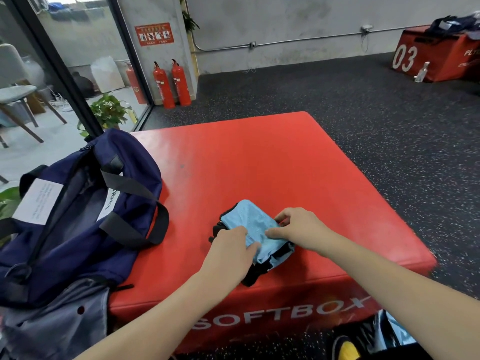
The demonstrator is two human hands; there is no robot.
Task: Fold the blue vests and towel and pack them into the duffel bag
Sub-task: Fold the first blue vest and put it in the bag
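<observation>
**Vest nearly folded, bag waiting at 9 o'clock**

On the red padded soft box, toward 6 o'clock near its front edge, sits a small light-blue mesh vest with black trim, already folded down to a compact bundle. Both hands are on it. The left hand lies over the near-left part of the bundle with fingers curled onto the blue cloth. The right hand comes in from 3 o'clock, its fingers pinching the far right edge and the thumb pressing the top layer.

The navy fabric duffel bag with black webbing handles lies at about 9 o'clock from the vest, unzipped, mouth gaping, handles flopped to the side. Can't see much inside it.

Handling-wise, I'd guess this thing weighs nothing and is floppy and a bit slick, so the fold will spring open if you lift it by one corner. Best bet is probably to sandwich the whole bundle, one hand under and one on top, or clamp both short ends, then carry it flat over to the bag. More blue cloth shows down at 5 o'clock by the floor; can't tell what it is.
</observation>
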